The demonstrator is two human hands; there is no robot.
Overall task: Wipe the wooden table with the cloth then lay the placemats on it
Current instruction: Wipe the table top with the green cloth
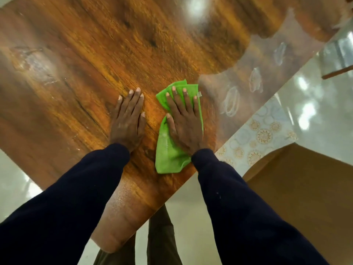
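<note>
Folded bright green cloth (168, 150) lies flat on glossy wooden table (76, 64).

A glossy pale floor (191, 217) reflects bright lights at right. A brown chair seat (301, 197) stands at lower right, just beside a sheet printed with orange and pale blue circles (261, 134), and dark trouser legs (162, 243) show below.

Both arms reach forward in dark sleeves; left hand (127, 123) lies flat, fingers spread, right hand (183, 121) flat just beside it.
</note>
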